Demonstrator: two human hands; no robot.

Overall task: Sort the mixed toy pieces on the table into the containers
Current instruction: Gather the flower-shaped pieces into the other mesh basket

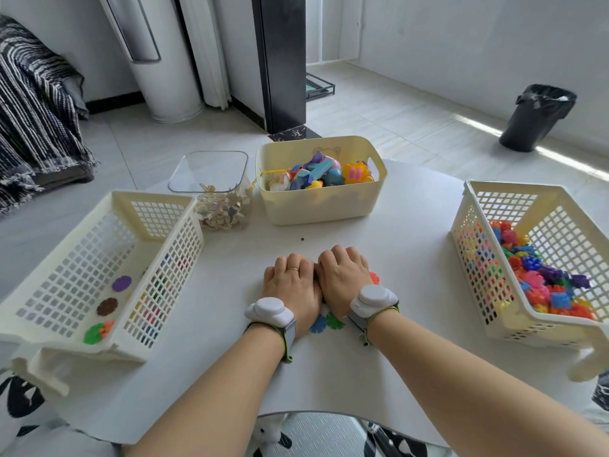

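Covering the last loose toy pieces [333,321] at the near centre of the table [230,258], the left hand [291,282] and right hand [344,275] lie touching each other, knuckles up and fingers curled under; any grip is hidden. Similar flat pieces sit in the left basket [151,195], which is nearer the left hand.

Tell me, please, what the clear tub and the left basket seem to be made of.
The clear tub: likely hard transparent plastic, glossy; the pieces inside show through its walls. The left basket: cream moulded plastic, matt, with a square lattice of holes.
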